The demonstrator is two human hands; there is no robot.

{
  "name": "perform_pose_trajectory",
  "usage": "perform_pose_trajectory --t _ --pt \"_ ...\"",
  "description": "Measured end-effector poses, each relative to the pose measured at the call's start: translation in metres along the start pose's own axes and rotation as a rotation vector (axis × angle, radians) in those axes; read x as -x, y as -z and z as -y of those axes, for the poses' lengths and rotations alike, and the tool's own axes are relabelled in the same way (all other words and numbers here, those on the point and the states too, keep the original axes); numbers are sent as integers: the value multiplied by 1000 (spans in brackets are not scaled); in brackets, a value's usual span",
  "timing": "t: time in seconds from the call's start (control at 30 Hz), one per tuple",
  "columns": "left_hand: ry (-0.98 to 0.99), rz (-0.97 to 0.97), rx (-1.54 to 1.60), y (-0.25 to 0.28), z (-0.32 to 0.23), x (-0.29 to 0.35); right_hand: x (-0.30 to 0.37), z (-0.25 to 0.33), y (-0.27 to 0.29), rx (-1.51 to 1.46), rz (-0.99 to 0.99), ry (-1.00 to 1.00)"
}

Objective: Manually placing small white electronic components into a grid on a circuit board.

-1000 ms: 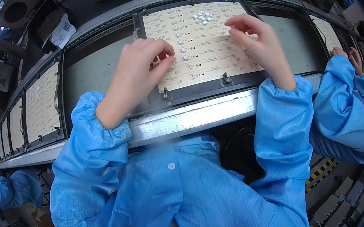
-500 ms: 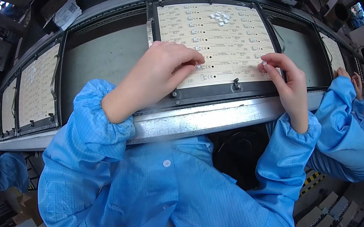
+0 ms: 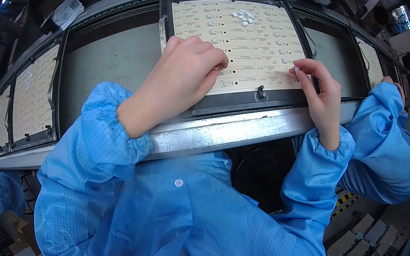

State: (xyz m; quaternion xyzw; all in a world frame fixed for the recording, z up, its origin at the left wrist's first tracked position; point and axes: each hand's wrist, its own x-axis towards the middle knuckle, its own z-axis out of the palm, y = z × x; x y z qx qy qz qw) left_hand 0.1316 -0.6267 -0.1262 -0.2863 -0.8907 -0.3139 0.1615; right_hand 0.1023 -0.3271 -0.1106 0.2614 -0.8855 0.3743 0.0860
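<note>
1. Your left hand (image 3: 183,76) lies knuckles up on the cream rectangular circuit panel (image 3: 249,46), fingers curled under at the panel's lower left part; you cannot tell whether anything is pinched beneath them.
2. Your right hand (image 3: 321,94) sits at the panel's right edge, thumb and forefinger pinched on a tiny white component (image 3: 296,68), the other fingers bent loosely.
3. The panel lies in a black metal carrier frame (image 3: 250,100) on the curved conveyor line, straight ahead of you, with a small black clamp (image 3: 260,91) on the frame's lower bar between your hands.
4. A loose heap of small white parts (image 3: 243,17) rests on the panel's upper middle, well apart from both hands.
5. A bright steel rail (image 3: 225,130) runs under your wrists, and your blue cleanroom sleeves (image 3: 112,126) cross it.
6. To your left, a grey empty bay, then another cream panel in its frame (image 3: 33,92).
7. To your right, a co-worker's blue sleeve (image 3: 387,141) leans close against your right forearm, their hand (image 3: 394,85) on the next frame.
</note>
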Motion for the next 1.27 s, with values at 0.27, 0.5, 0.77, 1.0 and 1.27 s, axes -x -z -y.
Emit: perform_pose_trajectory --t 0.27,0.5,0.77,1.0,1.27 --pt "-59 18 -62 0 4 2 -2 1 1 55 -7 37" --pt "-142 57 -219 1 -7 0 -2 4 1 -93 2 -26" --pt "-147 -41 -153 16 18 -42 -3 -2 10 -79 65 -91" --pt "2 22 -293 -16 56 -96 -5 -7 10 164 91 26" --pt "67 181 -255 -32 69 -109 -6 -6 7 264 123 118"
